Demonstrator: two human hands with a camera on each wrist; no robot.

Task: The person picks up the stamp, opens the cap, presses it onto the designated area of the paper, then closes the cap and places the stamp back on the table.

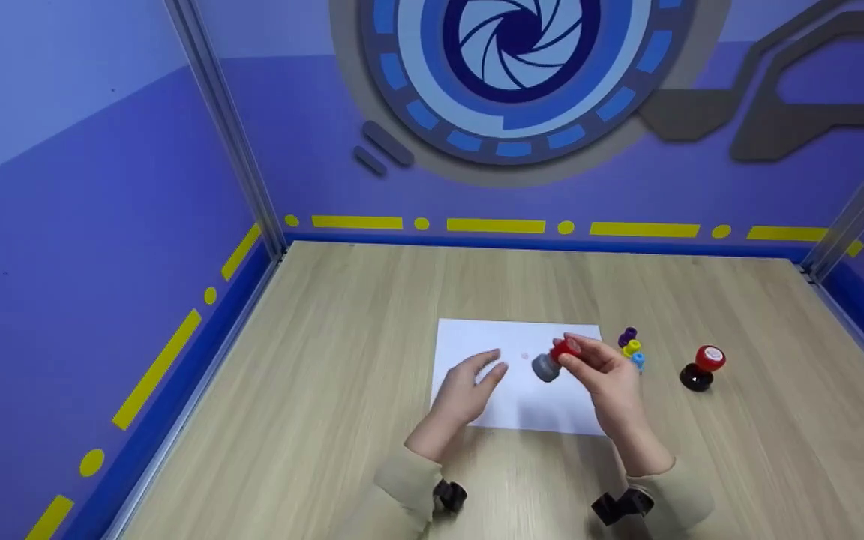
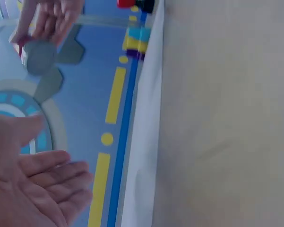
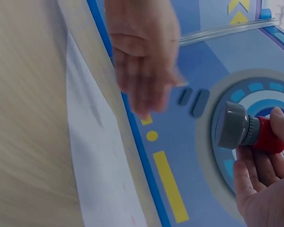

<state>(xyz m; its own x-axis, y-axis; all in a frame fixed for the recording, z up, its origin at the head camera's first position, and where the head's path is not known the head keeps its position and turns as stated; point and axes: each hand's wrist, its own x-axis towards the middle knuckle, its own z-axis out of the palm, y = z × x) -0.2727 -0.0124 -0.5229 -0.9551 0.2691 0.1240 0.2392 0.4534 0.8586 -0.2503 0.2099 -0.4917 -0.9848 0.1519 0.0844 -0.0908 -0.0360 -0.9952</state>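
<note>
My right hand pinches the red handle of a self-inking stamp between thumb and fingers, above a white sheet of paper. The stamp is tilted, its wide grey end pointing away from the palm, as the right wrist view shows at the grey part of the stamp. My left hand hovers over the left part of the sheet, holding nothing. Its fingers are relaxed and spread from the thumb in the left wrist view. A faint reddish mark is on the paper between the hands.
Just right of the sheet stand small purple, yellow and light blue pieces. Farther right is another stamp with a red top and black base. Printed blue walls border the wooden table.
</note>
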